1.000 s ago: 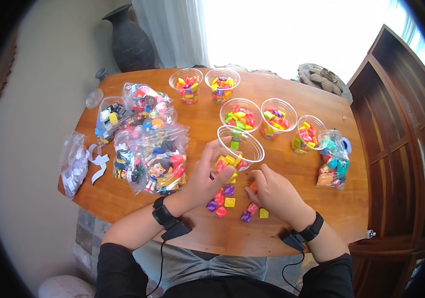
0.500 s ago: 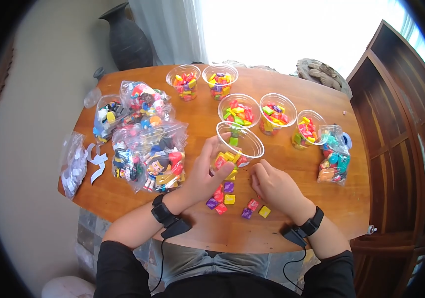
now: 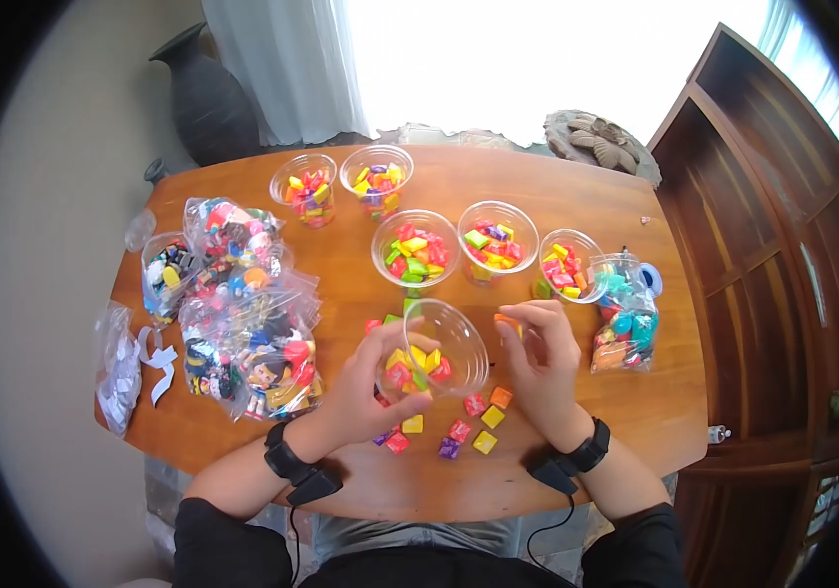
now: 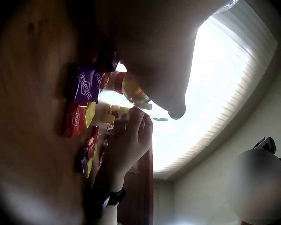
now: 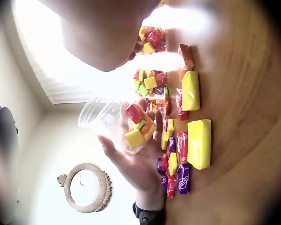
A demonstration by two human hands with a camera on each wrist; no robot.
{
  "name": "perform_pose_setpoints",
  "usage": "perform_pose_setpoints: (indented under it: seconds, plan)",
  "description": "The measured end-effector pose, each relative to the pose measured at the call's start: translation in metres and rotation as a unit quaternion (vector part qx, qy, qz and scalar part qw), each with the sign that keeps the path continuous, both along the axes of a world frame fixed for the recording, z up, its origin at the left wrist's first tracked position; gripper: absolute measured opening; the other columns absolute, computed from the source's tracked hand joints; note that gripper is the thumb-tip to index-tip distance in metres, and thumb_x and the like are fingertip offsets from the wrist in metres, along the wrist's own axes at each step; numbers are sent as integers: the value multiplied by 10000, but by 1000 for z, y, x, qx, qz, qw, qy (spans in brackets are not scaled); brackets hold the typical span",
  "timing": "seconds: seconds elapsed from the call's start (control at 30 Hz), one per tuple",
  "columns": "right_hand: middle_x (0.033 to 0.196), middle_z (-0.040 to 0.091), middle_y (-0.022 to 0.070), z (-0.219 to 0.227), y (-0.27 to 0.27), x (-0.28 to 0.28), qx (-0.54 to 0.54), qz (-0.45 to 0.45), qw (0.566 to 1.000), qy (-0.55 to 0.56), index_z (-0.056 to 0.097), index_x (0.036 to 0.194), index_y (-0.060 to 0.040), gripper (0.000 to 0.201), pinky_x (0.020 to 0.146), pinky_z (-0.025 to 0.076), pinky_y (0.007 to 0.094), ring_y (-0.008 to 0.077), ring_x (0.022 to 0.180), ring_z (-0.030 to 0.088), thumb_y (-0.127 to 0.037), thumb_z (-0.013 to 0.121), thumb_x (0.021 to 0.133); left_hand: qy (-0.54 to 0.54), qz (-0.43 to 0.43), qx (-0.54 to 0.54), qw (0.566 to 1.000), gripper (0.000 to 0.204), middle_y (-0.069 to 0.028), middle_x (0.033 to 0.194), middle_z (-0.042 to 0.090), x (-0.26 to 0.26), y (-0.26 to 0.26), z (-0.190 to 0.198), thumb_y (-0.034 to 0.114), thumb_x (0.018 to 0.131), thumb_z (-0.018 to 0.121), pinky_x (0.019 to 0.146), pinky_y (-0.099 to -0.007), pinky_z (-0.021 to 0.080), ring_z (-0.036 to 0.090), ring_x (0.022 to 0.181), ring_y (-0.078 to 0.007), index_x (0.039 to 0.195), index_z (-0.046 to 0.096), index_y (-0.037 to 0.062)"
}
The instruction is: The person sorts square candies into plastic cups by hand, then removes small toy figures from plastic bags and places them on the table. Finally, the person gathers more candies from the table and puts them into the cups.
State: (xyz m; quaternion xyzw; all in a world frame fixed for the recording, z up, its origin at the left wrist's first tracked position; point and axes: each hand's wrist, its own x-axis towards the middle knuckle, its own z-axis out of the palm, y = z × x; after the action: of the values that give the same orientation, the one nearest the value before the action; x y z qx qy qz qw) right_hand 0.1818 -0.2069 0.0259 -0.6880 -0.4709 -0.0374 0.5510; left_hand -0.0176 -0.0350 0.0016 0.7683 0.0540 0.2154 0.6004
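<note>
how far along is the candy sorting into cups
Done: five clear plastic cups further back on the wooden table already hold wrapped candies. In hand: the left hand holds a tilted clear cup partly filled, while the right hand pinches an orange candy beside its rim. Left: a handful of loose wrapped candies on the table.

A home, likely a living or dining room: a wooden worktop [image 3: 557,186] stands before a bright window with a white curtain [image 3: 287,64], a dark floor vase [image 3: 199,98] past its far left corner and a wooden cabinet [image 3: 782,245] along its right edge.
</note>
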Motion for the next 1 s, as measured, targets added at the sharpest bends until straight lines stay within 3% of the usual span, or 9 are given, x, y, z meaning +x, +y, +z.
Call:
perform_pose_setpoints:
  seconds: [0.13, 0.23, 0.4, 0.47, 0.53, 0.6, 0.63, 0.73, 1.0]
  plan:
    - [1034, 716, 131, 10, -7, 3, 128, 13, 986, -110, 756, 1222, -23, 326, 692, 555, 317, 229, 861, 706, 47, 835, 914, 12, -8, 112, 994, 939, -132, 1417, 714, -2, -4, 6, 387, 896, 929, 1198, -481, 455, 610, 1378, -349, 1622, 438, 50]
    - [1160, 765, 172, 28, -12, -4, 54, 205, 961, -176, 793, 1239, -17, 298, 875, 595, 369, 314, 1058, 723, -1, 794, 942, 14, -8, 149, 989, 1013, -148, 1452, 671, 2, -7, 12, 402, 828, 976, 1159, -470, 493, 598, 1348, -354, 1643, 466, 80]
    - [1240, 745, 154, 19, -15, -4, 77, 140, 971, -176, 756, 1266, -19, 285, 911, 582, 405, 309, 1059, 709, 17, 699, 989, 5, 10, 160, 987, 999, -184, 1475, 636, 2, -4, 15, 363, 845, 963, 1161, -451, 504, 594, 1373, -339, 1645, 444, 64]
    - [1193, 722, 149, 5, -14, -2, 116, 73, 991, -9, 707, 1245, -13, 255, 892, 584, 404, 305, 1021, 700, 51, 639, 1008, -33, 23, 55, 998, 991, -186, 1496, 618, 2, -2, 5, 337, 870, 940, 1166, -456, 494, 585, 1405, -321, 1646, 402, 35]
    - [1147, 696, 152, 2, -13, 5, 67, 83, 993, 39, 674, 1244, -18, 212, 877, 581, 383, 279, 997, 691, -17, 671, 1032, -32, 36, 36, 998, 974, -184, 1493, 620, 0, -1, 3, 306, 888, 921, 1173, -461, 484, 577, 1424, -307, 1640, 375, 15]
    - [1138, 679, 163, 14, -7, 8, -177, 200, 962, 59, 667, 1282, -31, 310, 894, 573, 398, 302, 1020, 685, -113, 763, 999, -38, 80, 70, 994, 970, -183, 1485, 628, -2, -1, 3, 307, 884, 927, 1186, -472, 473, 581, 1418, -325, 1634, 385, 15]
    - [1128, 666, 164, 14, -1, 14, -204, 240, 946, -70, 675, 1293, -49, 431, 928, 561, 437, 332, 1044, 673, -193, 856, 929, -37, 88, 72, 993, 970, -183, 1485, 628, -1, -1, 3, 307, 884, 927, 1186, -472, 473, 581, 1418, -325, 1634, 385, 15]
    - [1167, 670, 175, 22, -1, 4, -251, 249, 928, -119, 676, 1302, -52, 509, 968, 543, 480, 364, 1103, 662, -219, 900, 878, -42, 84, 69, 993, 977, -185, 1496, 631, 0, 0, 6, 320, 880, 935, 1203, -479, 456, 572, 1420, -348, 1632, 388, 18]
    - [969, 641, 132, 10, 1, 7, -141, 264, 938, -176, 698, 1211, -52, 414, 737, 566, 466, 366, 809, 669, -225, 894, 891, -36, 76, 84, 993, 996, -184, 1512, 628, 5, -1, 3, 351, 900, 929, 1211, -481, 458, 561, 1446, -345, 1647, 357, 22]
